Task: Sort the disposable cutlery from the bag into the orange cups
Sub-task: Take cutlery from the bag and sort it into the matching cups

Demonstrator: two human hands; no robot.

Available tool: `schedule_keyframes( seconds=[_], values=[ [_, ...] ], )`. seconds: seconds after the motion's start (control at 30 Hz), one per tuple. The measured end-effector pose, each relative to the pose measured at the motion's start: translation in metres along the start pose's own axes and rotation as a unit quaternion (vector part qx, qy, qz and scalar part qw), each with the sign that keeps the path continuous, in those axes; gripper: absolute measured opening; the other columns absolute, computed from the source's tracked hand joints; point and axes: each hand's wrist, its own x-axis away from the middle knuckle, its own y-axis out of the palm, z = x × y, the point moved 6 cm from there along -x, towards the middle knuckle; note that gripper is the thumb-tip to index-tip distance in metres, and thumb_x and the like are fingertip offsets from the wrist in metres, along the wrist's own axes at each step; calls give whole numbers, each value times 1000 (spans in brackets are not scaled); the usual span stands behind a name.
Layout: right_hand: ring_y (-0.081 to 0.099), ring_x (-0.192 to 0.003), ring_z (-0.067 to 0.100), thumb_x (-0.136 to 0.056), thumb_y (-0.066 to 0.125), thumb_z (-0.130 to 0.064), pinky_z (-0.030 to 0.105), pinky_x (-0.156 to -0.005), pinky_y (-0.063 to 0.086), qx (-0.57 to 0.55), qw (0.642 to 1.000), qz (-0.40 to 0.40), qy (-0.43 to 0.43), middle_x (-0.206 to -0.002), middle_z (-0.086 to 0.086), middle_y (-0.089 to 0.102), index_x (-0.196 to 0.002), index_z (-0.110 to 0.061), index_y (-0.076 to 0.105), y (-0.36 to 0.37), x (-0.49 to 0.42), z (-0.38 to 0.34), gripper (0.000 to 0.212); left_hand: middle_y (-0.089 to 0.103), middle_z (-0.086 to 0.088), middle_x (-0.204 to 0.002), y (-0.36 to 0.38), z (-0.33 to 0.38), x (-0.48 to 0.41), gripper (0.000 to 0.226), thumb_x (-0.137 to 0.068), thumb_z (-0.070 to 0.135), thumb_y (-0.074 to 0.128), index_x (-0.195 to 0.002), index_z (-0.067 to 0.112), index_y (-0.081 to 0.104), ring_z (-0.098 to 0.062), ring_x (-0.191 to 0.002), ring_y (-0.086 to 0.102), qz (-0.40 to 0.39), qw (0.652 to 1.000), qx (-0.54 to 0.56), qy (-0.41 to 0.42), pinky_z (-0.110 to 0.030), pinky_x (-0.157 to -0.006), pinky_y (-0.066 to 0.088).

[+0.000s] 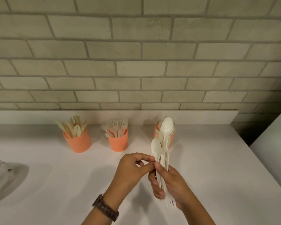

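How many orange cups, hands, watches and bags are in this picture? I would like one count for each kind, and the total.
Orange cups: 3
Hands, both holding cutlery: 2
Watch: 1
Bag: 1
Total: 7

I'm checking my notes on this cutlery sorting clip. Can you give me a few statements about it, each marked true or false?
1. The left cup holds knives. True.
2. The middle cup holds spoons. False: it holds forks.
3. The right hand grips a bundle of spoons. True.
4. The watch sits on the right wrist. False: it is on the left wrist.
5. The left hand hangs idle, touching nothing. False: it pinches the handle of the lower spoon in the bundle.
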Motion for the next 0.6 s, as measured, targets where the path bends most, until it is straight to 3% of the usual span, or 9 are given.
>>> schedule_keyframes(
  seconds=[0.1,0.2,0.4,0.5,0.6],
  values=[
    [34,-32,14,-87,51,-40,24,-42,33,16,1000,2,-3,-52,7,48,-74,-21,67,-1,1,4,27,70,12,-74,1,-2,2,14,-72,15,76,-71,28,72,-2,-65,53,-2,1000,4,-15,-3,-60,42],
    [35,-32,15,-84,56,-44,24,-42,35,31,999,13,-1,-58,13,50,-84,-5,58,-5,0,10,39,71,-2,-81,3,-7,5,9,-74,11,73,-75,20,73,-3,-68,61,-10,996,67,-60,-4,-60,45],
    [40,-33,18,-86,55,-47,26,-45,40,81,996,46,-15,-55,14,53,-79,-6,59,-9,-3,6,42,72,8,-72,8,-17,1,10,-79,9,67,-75,16,73,3,-71,67,2,986,142,-86,-3,-60,45],
    [44,-33,18,-91,51,-38,27,-44,42,102,992,72,-16,-58,11,56,-98,-7,55,-18,-2,4,32,71,12,-68,13,-18,-6,9,-80,11,67,-77,18,73,6,-64,64,15,982,164,-90,-4,-57,45],
    [43,-32,19,-94,49,-31,26,-43,40,93,990,103,-1,-56,10,56,-100,-3,51,-32,1,6,29,70,10,-67,21,-17,-17,7,-78,12,70,-82,18,73,1,-62,61,3,980,180,-89,-9,-60,47]
  ],
)
